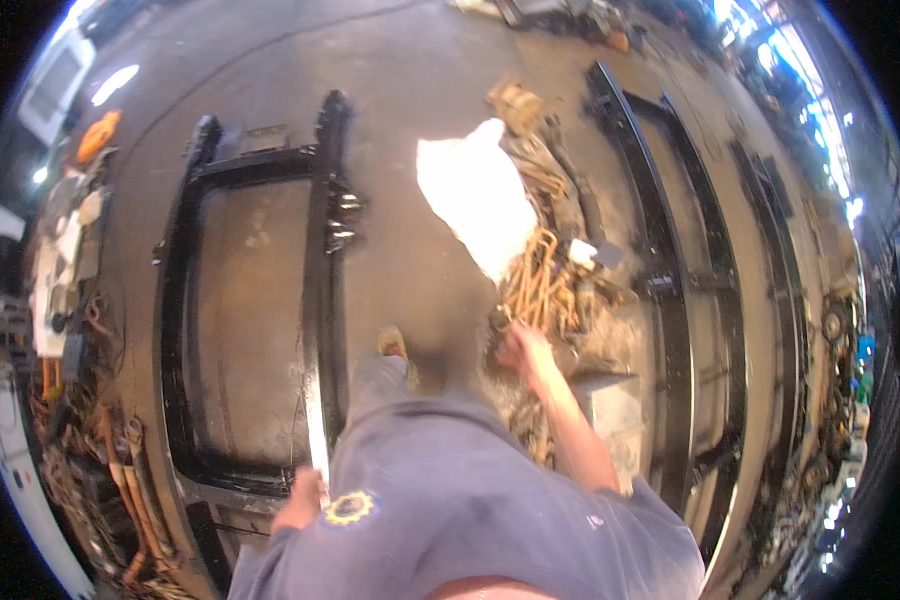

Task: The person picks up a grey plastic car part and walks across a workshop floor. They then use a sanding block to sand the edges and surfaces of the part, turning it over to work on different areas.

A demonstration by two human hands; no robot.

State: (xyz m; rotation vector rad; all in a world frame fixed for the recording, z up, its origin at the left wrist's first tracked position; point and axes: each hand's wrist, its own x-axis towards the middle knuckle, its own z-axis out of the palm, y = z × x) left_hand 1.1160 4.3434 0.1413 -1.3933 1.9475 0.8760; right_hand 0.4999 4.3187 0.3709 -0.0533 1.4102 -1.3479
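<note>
My right hand (pixel 522 348) reaches forward to the near end of a heap of rusty metal parts (pixel 538 275). Its fingers look closed at a small dark piece, too blurred to name. Just ahead of that hand lies a bright white sack (pixel 470 190), spread partly against the heap. Low on my left side, my left hand (pixel 305 495) hangs beside the near part of a black metal frame (pixel 322 300). Whether it touches the rail I cannot make out, and its fingers are too small and blurred to read.
More long black frames (pixel 670 260) lie to the right. At the far left stands a bench (pixel 55 270) with assorted items and an orange object (pixel 98 135). Rusty bars (pixel 135 490) lie at the lower left. My shoe (pixel 393 342) is on the concrete floor between frame and heap.
</note>
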